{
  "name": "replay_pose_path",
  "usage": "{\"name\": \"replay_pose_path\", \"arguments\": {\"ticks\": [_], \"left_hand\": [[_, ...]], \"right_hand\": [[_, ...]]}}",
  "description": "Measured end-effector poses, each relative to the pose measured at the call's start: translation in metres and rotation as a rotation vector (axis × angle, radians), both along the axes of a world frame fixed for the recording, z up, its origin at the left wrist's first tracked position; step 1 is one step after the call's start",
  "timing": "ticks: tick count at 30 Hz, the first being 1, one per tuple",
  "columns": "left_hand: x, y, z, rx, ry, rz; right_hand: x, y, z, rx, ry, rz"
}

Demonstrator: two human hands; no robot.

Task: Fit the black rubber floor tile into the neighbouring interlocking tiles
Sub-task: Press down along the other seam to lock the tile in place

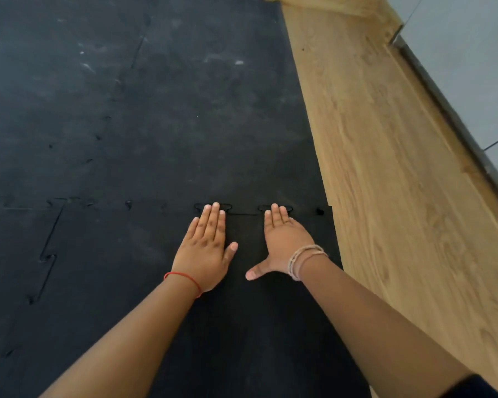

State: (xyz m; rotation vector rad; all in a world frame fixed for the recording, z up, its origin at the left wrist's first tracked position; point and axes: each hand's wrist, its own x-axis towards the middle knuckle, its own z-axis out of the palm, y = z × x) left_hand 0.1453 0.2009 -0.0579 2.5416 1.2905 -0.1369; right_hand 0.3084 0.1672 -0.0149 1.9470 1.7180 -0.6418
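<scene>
The black rubber floor tile (133, 271) lies flat on the floor under both my arms. Its far edge meets a neighbouring black tile (207, 124) along a toothed seam (243, 214). My left hand (206, 248) rests palm down on the tile, fingers together, with its fingertips on one interlocking tab at the seam. My right hand (285, 242) lies flat to its right, thumb spread, fingertips on another tab. Neither hand grips anything. A small dark gap (319, 211) shows at the seam's right end. Another toothed seam (48, 254) runs along the tile's left side.
Wooden flooring (400, 182) borders the tiles on the right. Beyond it runs a metal strip (454, 119) and a grey tiled floor (477, 67). More black tiles (41, 110) with pale scuff marks spread to the far left.
</scene>
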Motion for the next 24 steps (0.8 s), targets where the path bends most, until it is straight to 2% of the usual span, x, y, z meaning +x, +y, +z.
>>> {"name": "replay_pose_path", "arguments": {"ticks": [3, 5, 8, 11, 15, 19, 24], "left_hand": [[0.001, 0.002, 0.005, -0.039, 0.032, -0.001], [0.001, 0.004, 0.007, -0.04, 0.048, -0.008], [0.002, 0.002, 0.007, -0.052, 0.03, 0.008], [0.01, -0.009, 0.006, -0.021, -0.028, 0.015], [0.047, -0.022, 0.005, 0.015, -0.085, -0.148], [0.062, -0.016, -0.009, 0.114, -0.131, -0.133], [0.062, -0.018, -0.012, 0.139, -0.078, -0.156]], "right_hand": [[-0.001, 0.004, 0.006, -0.016, 0.022, -0.015], [0.003, 0.004, 0.006, 0.037, 0.103, -0.056], [0.009, -0.028, -0.011, 0.271, 0.188, -0.132], [0.009, -0.079, -0.035, 0.525, 0.092, -0.299], [0.035, -0.07, -0.032, 0.481, 0.04, -0.411], [0.051, -0.05, -0.033, 0.413, 0.064, -0.349], [0.054, -0.05, -0.037, 0.425, 0.062, -0.338]]}}
